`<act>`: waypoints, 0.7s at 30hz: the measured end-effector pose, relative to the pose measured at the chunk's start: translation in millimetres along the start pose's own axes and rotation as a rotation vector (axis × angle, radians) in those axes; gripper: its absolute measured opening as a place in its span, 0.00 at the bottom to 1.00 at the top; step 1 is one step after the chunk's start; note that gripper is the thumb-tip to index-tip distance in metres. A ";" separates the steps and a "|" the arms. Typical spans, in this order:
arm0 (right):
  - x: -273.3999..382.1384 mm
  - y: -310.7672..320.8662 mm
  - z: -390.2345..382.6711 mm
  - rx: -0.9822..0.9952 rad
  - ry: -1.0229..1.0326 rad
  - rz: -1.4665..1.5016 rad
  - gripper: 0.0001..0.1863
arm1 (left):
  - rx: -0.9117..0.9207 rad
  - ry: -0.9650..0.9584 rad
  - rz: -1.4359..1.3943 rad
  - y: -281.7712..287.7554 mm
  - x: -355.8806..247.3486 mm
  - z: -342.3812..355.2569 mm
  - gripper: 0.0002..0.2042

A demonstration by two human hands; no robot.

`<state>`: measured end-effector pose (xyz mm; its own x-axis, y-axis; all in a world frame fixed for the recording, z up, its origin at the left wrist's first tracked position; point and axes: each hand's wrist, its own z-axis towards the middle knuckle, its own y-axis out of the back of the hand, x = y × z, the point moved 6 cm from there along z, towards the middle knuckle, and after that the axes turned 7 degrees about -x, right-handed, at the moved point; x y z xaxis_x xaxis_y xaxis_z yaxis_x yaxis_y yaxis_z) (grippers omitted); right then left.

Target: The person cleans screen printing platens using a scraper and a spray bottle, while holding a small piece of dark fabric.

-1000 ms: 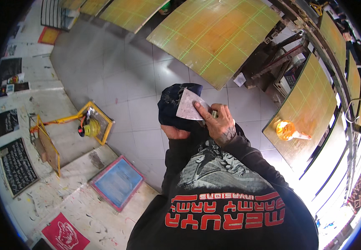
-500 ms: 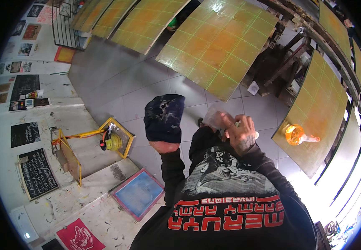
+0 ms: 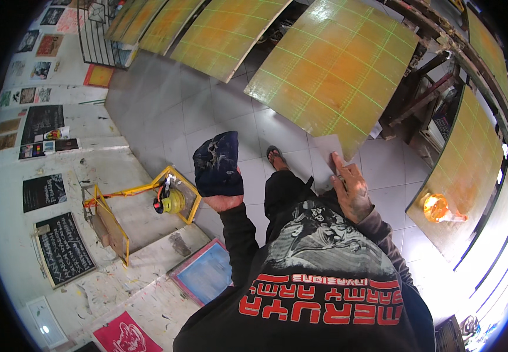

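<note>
L hand (image 3: 223,202) was just left of frame centre, palm up, fingers closed under a dark navy cloth (image 3: 217,164) w/ pale paint smears; cloth bunched upright above the palm, fully gripped. R hand (image 3: 350,190) sat right of centre, fingers mostly straight and flat against a grey sheet (image 3: 327,161), thumb side hidden, so can't tell if it was pinched or just pressed. Sheet overlapped the lower edge of a big yellow-green gridded screen (image 3: 336,64) leaning in upper centre. Sandalled foot (image 3: 276,157) on grey tile floor (image 3: 166,111) btwn the two hands. Yellow frame (image 3: 174,196) w/ yellow reel left of the cloth. Blue-mesh screen (image 3: 207,273) lower left, on a paint-spattered table (image 3: 119,176).
</note>
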<state>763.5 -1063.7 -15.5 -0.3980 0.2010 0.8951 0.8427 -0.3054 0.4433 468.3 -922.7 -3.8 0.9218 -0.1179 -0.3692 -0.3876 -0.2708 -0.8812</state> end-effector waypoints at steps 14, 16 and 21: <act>88.9 -159.6 110.8 -0.260 -0.238 -0.345 0.24 | 0.136 0.403 0.196 -25.0 -67.5 261.6 0.23; 96.2 -176.3 113.0 -0.327 -0.331 -0.321 0.24 | 0.187 0.509 0.165 -49.0 -68.9 289.9 0.23; 105.0 -209.6 134.9 -0.462 -0.534 -0.438 0.22 | 0.224 0.573 0.376 -59.5 -66.7 351.3 0.21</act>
<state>594.0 -853.0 -20.9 -0.3320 0.7697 0.5453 0.3715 -0.4246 0.8256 431.2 -563.1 -30.4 0.5555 -0.6640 -0.5005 -0.6117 0.0814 -0.7869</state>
